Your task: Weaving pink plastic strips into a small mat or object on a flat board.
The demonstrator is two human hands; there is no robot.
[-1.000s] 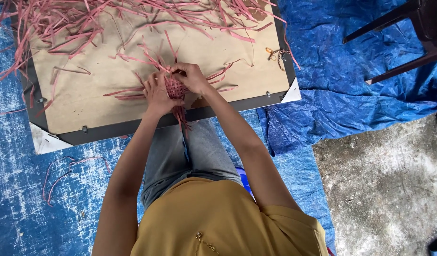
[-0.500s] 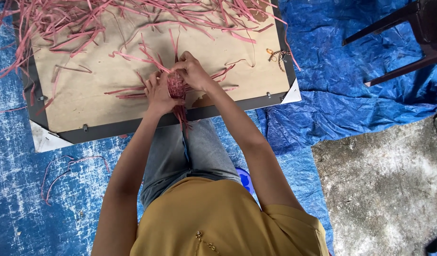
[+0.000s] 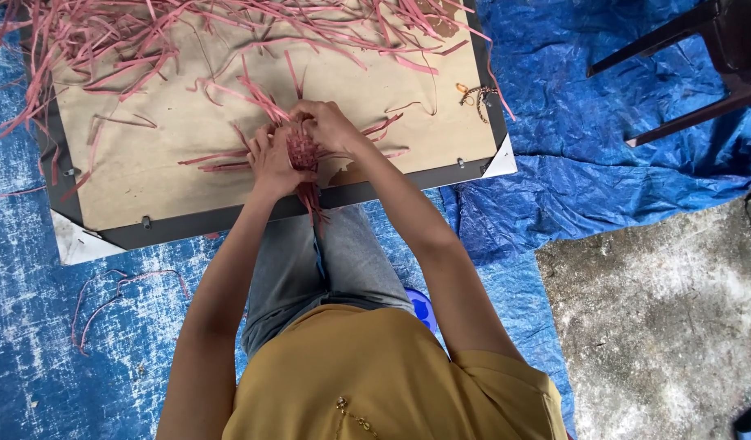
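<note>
Together, both hands [image 3: 298, 147] gripping pink woven bundle [image 3: 303, 151], loose strips [image 3: 147, 41] around, board [image 3: 163, 163] beneath

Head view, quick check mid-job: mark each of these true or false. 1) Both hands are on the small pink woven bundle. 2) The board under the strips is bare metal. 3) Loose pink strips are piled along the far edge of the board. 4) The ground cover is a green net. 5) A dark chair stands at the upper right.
1) True: the left hand and the right hand both grip the pink woven bundle.
2) False: the board has a tan, cardboard-like face in a dark frame.
3) True: the loose pink strips lie heaped there.
4) False: it is a blue tarp.
5) True: the dark chair stands there.
</note>
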